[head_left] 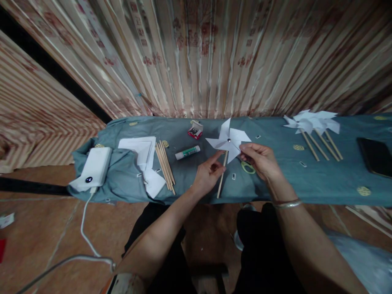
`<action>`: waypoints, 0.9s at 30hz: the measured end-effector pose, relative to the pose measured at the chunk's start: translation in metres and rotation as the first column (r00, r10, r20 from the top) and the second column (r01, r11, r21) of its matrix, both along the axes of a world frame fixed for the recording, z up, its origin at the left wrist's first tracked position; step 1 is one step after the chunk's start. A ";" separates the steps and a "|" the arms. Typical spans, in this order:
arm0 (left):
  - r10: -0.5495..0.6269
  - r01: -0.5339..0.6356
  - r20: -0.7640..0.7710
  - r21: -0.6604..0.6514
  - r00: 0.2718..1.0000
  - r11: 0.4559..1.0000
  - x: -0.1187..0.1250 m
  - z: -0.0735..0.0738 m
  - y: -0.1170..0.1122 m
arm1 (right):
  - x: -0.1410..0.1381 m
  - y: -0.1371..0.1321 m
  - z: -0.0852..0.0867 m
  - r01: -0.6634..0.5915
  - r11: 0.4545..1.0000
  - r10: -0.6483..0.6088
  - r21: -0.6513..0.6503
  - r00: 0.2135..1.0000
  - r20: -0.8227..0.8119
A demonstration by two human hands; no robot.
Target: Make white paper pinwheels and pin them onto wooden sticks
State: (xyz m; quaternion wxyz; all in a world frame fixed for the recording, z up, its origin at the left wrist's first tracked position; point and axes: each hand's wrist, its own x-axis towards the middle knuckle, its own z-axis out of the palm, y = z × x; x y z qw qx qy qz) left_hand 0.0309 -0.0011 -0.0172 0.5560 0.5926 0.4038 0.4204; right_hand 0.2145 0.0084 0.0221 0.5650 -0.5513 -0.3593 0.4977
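Observation:
A white paper pinwheel (225, 141) with a shiny pin at its centre lies in front of me, its wooden stick (222, 179) pointing toward the near table edge. The thumb and fingers of my right hand (260, 159) pinch its right-hand blade. My left hand (210, 173) is beside the stick, index finger stretched to just below the blades and the other fingers partly curled, their tips at the stick. Part of a yellow-green ring-shaped handle (248, 167) shows under the right hand. Nearby are a small open red box (195, 130) of pins and a glue stick (187, 152).
Several bare wooden sticks (165, 167) lie left of the glue stick, beside white paper sheets (147, 149). A white power bank (96, 165) with a cable sits at the left end. Finished-looking pinwheels (314, 122) and a dark phone (375, 155) lie right. A patterned curtain (196, 61) hangs behind.

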 end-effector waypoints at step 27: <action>0.052 -0.049 0.024 -0.111 0.998 0.993 0.000 0.001 0.003 | -0.011 -0.001 -0.001 -0.062 0.998 0.060 -0.020 0.995 -0.075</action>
